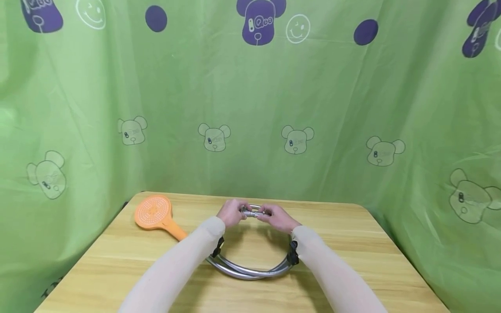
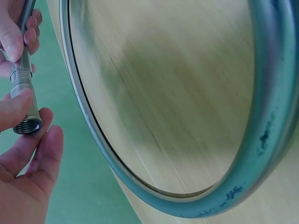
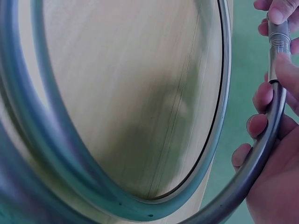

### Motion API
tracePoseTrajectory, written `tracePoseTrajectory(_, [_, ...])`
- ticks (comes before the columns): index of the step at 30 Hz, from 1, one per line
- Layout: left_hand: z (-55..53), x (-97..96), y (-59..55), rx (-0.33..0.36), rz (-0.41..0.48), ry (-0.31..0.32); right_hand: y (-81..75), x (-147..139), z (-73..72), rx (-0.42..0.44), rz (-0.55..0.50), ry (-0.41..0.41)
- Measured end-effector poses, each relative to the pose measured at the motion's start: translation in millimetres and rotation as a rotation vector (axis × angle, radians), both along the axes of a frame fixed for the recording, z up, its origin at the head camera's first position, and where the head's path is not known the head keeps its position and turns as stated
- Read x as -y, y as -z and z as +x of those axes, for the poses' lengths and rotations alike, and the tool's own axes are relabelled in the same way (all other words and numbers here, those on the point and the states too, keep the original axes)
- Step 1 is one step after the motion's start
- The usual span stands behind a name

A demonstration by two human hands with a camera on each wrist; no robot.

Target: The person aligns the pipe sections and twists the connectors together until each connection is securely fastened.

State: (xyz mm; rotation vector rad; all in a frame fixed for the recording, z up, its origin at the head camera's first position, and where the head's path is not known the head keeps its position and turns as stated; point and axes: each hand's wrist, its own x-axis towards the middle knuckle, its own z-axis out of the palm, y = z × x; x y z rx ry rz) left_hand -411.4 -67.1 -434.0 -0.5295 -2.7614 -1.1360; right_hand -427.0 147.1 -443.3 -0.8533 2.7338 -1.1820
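A grey metallic shower hose (image 1: 250,274) is coiled in a loop in front of the person, its upper part raised by both hands. The left hand (image 1: 232,213) pinches the metal connector nut (image 2: 29,100) at the hose's end between thumb and fingers. Inside the nut's open mouth, screw threads show in the left wrist view. The right hand (image 1: 278,218) grips the hose just behind this connector, fingers curled round the tube (image 3: 259,161) and thumb on the metal sleeve (image 3: 274,70). Both hands are close together above the table's far half.
An orange shower head (image 1: 154,212) lies at the left on the wooden table (image 1: 352,261), its handle partly hidden behind the left sleeve. A green patterned curtain (image 1: 250,95) surrounds the table at the back and sides. Black straps (image 1: 292,253) sit at both wrists.
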Motion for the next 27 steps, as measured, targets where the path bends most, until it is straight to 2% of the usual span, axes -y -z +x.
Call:
tracePoseTrajectory(5, [0.7,-0.7,-1.8,0.008,-0.002,-0.015,-3.1,-0.8,-0.1,-0.034,0.056,-0.022])
tracePoseTrajectory(8, [1.1,-0.7,-2.5,0.014,0.006,-0.022,-4.7,-0.9,-0.1,-0.026,0.066,-0.028])
tracePoseTrajectory(17, [0.5,-0.5,0.3,0.010,0.024,-0.021,-1.4,0.8,-1.0,0.055,-0.021,0.015])
tracePoseTrajectory(27, [0.7,-1.7,0.9,0.004,0.047,-0.019,-5.6,-1.8,-1.4,-0.009,0.034,-0.033])
